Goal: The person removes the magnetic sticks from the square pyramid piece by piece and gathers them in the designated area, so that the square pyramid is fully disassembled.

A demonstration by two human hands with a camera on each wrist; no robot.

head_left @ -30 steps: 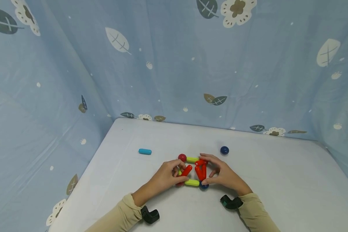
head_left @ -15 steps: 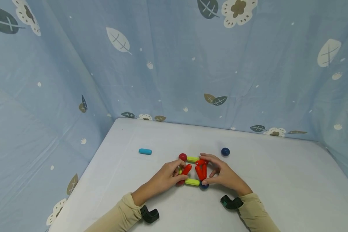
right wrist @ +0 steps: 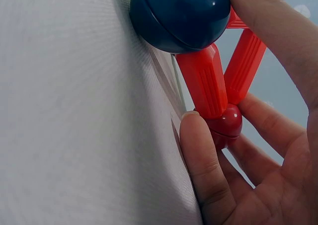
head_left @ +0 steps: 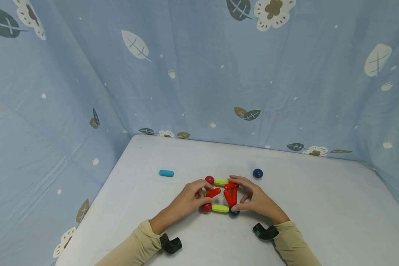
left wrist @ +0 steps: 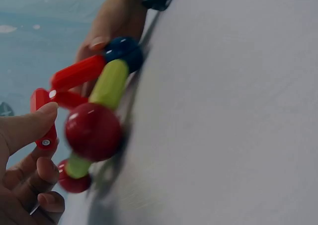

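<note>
My left hand (head_left: pixel 189 195) pinches a loose red magnetic rod (head_left: pixel 213 193) between thumb and fingers, over the left side of a ball-and-rod frame. That frame has a red ball at the back left (head_left: pixel 209 180), another red ball at the front left (head_left: pixel 206 207) and a dark blue ball (head_left: pixel 234 213) at the front right. Yellow-green rods (head_left: pixel 220 208) join them. Two red rods (head_left: pixel 228 198) rise and lean together on the right side. With thumb on the blue ball and fingers around the back right red ball (right wrist: pixel 231 120), my right hand (head_left: pixel 257 201) holds the frame.
A light blue rod (head_left: pixel 166 173) lies on the white table (head_left: pixel 302 192) to the back left. Behind the frame, toward the right, sits a loose dark blue ball (head_left: pixel 258 173). A blue patterned curtain (head_left: pixel 193 74) hangs along the table's back and left sides.
The red rod in my left hand has tilted flatter, and that hand has shifted slightly back and left, uncovering more of the front left red ball. My right hand stays in place.
</note>
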